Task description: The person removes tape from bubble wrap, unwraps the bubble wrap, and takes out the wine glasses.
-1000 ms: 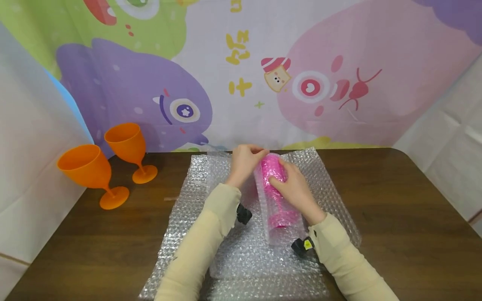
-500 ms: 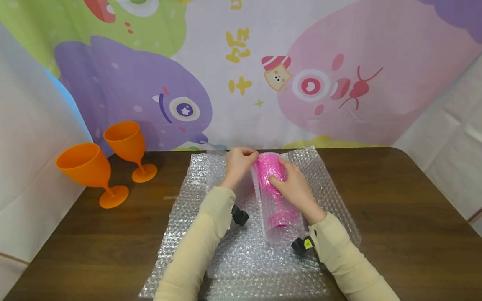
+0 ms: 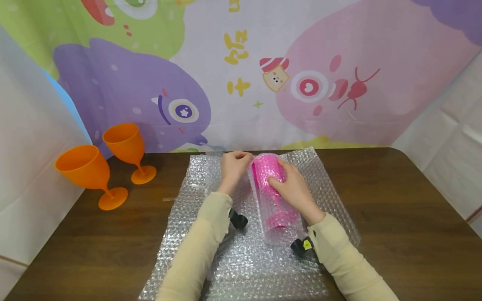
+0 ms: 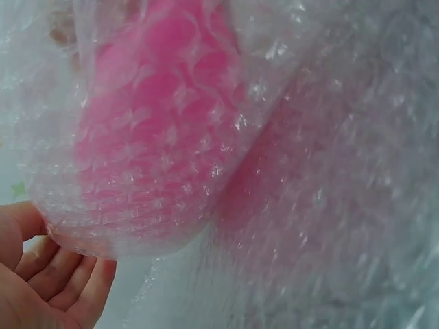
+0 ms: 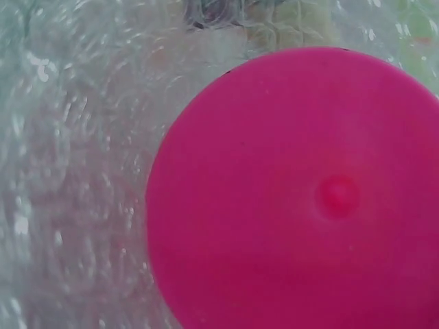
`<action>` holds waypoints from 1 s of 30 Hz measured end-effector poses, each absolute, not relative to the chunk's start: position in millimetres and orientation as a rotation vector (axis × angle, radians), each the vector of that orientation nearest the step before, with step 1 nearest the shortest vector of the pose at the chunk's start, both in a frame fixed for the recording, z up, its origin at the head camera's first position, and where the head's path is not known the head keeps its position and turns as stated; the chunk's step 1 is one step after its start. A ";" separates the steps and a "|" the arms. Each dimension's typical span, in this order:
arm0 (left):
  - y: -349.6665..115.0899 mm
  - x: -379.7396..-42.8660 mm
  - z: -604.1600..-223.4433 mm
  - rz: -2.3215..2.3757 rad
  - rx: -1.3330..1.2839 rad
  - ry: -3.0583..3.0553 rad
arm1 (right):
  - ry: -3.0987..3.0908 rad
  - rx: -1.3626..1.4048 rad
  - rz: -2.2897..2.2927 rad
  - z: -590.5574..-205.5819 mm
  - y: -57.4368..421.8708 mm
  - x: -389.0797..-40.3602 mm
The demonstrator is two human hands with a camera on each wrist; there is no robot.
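Observation:
A pink goblet (image 3: 268, 172) lies on its side inside a layer of bubble wrap, its bowl toward the backdrop and its foot toward me. My right hand (image 3: 295, 189) grips the bowl through the wrap, thumb across the top. At the far end my left hand (image 3: 234, 169) pinches the edge of the bubble wrap (image 3: 237, 267). In the left wrist view, thumb and fingers of the left hand (image 4: 51, 277) hold the film's edge beside the pink bowl (image 4: 164, 130). The goblet's round foot (image 5: 274, 185) fills much of the right wrist view; the right hand is hidden there.
Two orange goblets, a nearer one (image 3: 88, 169) and a farther one (image 3: 128, 146), stand upright on the left of the brown table (image 3: 406, 217). A cartoon-printed cloth (image 3: 241, 121) hangs behind the table. A small clear strip (image 3: 169, 199) lies left of the wrap.
My left hand has moved left and slightly toward me, drawing the edge of the bubble wrap with it. More of the pink bowl shows. The right hand stays in place on the goblet.

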State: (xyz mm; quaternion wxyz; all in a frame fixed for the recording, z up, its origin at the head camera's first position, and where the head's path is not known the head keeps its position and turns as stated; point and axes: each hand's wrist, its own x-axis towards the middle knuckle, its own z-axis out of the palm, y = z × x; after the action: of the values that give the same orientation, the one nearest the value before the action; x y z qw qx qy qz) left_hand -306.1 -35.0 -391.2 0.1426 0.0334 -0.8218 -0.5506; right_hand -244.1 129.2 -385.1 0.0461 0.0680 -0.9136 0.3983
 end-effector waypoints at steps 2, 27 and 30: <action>-35.5 -306.2 -394.4 -1.644 0.130 -2.340 | -2.796 0.206 1.221 -385.5 129.3 -244.3; -46.2 -307.2 -413.9 -2.232 0.370 -1.906 | -2.798 0.177 1.289 -386.0 132.9 -245.0; -46.8 -307.7 -413.6 -2.243 0.363 -1.897 | -2.799 0.183 1.295 -384.6 133.9 -245.0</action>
State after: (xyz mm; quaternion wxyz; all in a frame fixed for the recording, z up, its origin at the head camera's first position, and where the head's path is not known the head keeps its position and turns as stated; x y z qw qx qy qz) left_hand -307.7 -46.8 -413.6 0.0905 0.1220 -0.6382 -0.7547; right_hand -245.0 133.9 -384.6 0.0259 0.0592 -0.9057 0.4190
